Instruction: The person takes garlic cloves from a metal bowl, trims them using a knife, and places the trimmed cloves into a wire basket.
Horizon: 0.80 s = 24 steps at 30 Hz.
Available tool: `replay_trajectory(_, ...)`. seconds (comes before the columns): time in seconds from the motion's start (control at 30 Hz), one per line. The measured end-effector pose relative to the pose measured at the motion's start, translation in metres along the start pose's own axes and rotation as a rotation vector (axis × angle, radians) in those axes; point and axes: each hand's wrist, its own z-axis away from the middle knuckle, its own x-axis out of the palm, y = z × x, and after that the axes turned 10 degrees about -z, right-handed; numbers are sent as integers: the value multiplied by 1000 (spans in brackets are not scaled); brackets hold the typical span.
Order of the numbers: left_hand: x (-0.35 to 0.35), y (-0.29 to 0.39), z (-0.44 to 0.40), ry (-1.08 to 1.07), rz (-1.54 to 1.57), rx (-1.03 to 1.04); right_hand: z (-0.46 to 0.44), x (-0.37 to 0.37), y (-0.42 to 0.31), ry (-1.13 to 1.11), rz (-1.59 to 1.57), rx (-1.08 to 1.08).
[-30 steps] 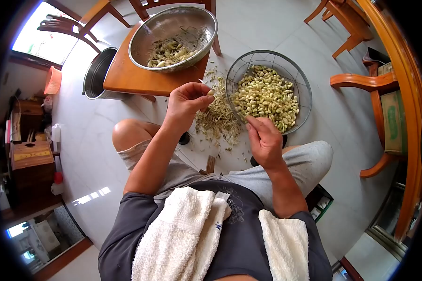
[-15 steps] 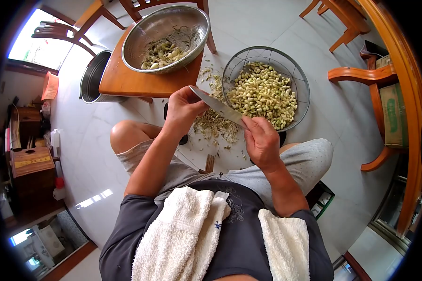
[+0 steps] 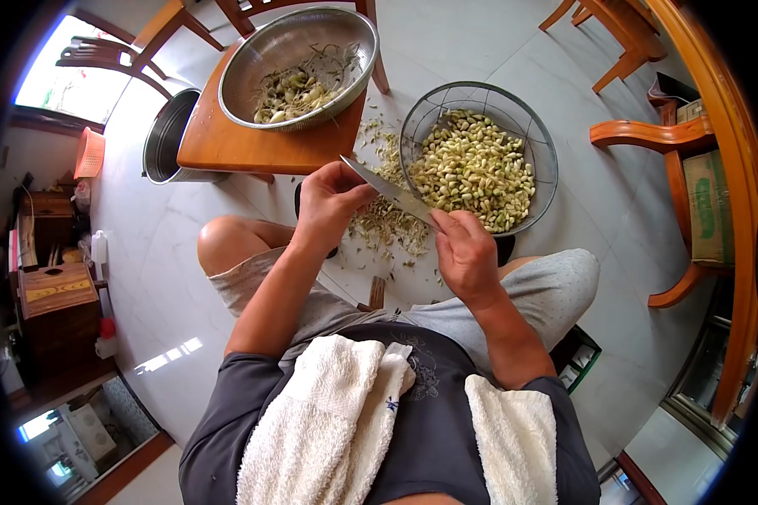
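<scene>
My right hand is closed on the handle end of a knife, whose blade points up and left to my other hand. The fingers of my left hand are pinched together behind the blade tip; whatever they hold is hidden. Above my left hand, a metal colander with untrimmed bulbs stands on a wooden chair. A wire-mesh basket full of pale trimmed bulbs is on the floor beyond my right hand. Dry peelings lie beneath the blade.
A metal bucket stands left of the chair. Wooden furniture and a green box are at the right. Cream towels hang over my chest. A wooden cabinet is at the left.
The knife blade, seen nearly edge-on a second ago, now shows its flat side between my hands. The small bulb piece at my left fingertips has gone out of sight. The view has shifted slightly.
</scene>
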Motion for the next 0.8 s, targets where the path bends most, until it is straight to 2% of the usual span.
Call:
replay_trajectory(0.07,-2,-1,4,6,18,11,0,1,-3,-30,-19,84)
replay_trajectory(0.17,-5,1,12,-23,131,66,14,7,32,-270,105,391)
replay_trajectory(0.23,-10,2,12,-81,261,131,14,5,31,-193,37,411)
replay_trajectory(0.33,-9,9,11,-153,507,1,9,1,28,-162,-34,448)
replay_trajectory(0.47,-11,2,1,-287,632,-69,4,-3,21,-136,-124,501)
replay_trajectory(0.8,-3,-6,-11,-169,728,-192,6,-10,18,-17,-291,497)
